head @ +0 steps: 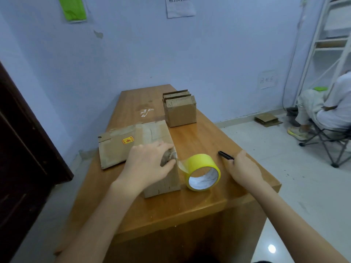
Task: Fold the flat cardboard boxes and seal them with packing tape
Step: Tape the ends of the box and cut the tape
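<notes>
Now the left hand [150, 162] lies on top of the box [161, 158], near its right edge. Its fingers are spread and a little bent, and they press down on the cardboard. They seem to hold the end of a clear strip of tape against the box. The strip runs from that edge to the yellow tape roll [203, 172]. The roll stands on its side on the worktop [199, 135], just beside the box.

The right hand [242, 168] rests on the worktop to the right of the roll. Its fingers curl around a thin black tool [226, 155], which looks like a pen or a small knife. Only the tip of the tool sticks out, so it is hard to tell which it is.

A flat box [114, 147] with an orange sticker lies just behind the box, touching it. A stack of flat boxes [179, 109] stands farther back on the worktop.

At the right edge, a person [330, 107] sits on a folding chair, partly cut off.
</notes>
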